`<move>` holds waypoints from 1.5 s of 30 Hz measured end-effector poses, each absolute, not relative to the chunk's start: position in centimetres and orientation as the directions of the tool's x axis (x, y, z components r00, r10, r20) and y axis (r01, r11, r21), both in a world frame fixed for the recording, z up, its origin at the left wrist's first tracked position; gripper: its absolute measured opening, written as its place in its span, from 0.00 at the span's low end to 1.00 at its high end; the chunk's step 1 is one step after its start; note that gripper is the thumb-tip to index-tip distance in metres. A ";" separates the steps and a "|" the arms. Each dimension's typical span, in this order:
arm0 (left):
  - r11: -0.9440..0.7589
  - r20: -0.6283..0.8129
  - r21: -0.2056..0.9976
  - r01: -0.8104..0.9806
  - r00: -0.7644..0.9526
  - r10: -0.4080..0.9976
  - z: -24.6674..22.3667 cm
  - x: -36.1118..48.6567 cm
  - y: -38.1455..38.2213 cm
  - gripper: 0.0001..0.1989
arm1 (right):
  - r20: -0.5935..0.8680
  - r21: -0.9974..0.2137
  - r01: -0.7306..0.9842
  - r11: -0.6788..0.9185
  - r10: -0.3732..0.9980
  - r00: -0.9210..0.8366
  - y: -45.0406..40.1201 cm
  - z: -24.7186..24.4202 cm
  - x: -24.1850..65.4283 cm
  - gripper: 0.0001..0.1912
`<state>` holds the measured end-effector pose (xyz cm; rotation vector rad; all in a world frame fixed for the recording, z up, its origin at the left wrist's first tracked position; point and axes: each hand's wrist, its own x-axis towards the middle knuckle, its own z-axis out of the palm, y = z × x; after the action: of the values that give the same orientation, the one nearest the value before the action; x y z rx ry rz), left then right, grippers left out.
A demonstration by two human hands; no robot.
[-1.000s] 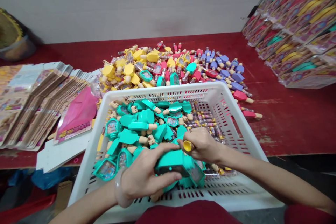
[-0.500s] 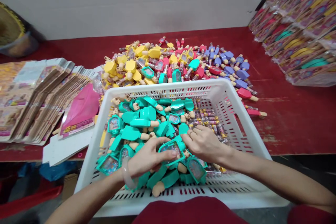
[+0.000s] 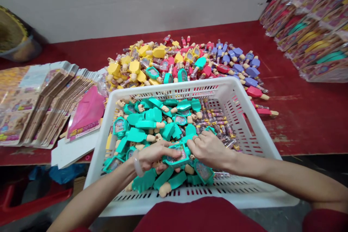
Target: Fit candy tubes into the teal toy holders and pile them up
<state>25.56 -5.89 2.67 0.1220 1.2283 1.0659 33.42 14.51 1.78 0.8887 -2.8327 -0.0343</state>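
Observation:
My left hand is closed around a teal popsicle-shaped toy with a clear window, thumb lying across the window. At the toy's right end my right hand is curled into a fist against it. Its fingertips hide what they grip; a bit of teal plastic shows just behind the knuckles. Both hands are over a white slotted basket. Many similar teal toys with beige sticks lie heaped in its left and middle. Small clear tubes with yellow ends fill part of the right side.
Behind the basket, yellow toys, red toys and purple toys are piled on the red table. Printed cards and a pink packet lie at left. Stacked packaged toys stand at right, a bucket far left.
My hands stay together on the toy, with my right fist turned slightly. A teal piece now shows behind that fist. The whole view has shifted a little.

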 end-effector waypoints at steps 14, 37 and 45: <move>0.324 0.062 0.435 0.840 -0.387 0.920 0.8 27.1 -6.3 0.18 | -0.655 -0.572 -0.042 0.819 -0.487 -0.578 16.2 0.7 30.5 0.13; 0.492 -0.193 0.514 0.702 -0.464 0.864 1.2 25.7 -6.6 0.18 | -0.434 -0.577 -0.128 0.807 -0.436 -0.788 15.9 -0.2 31.2 0.09; 0.599 -0.401 0.719 0.352 -0.494 0.772 3.4 23.9 -7.3 0.20 | -0.258 -0.340 -0.360 0.869 -0.454 -0.853 16.9 0.5 31.2 0.17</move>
<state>23.86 -7.30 3.39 0.8855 2.0958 0.7350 31.25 16.87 0.50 0.7532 -3.3582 0.4968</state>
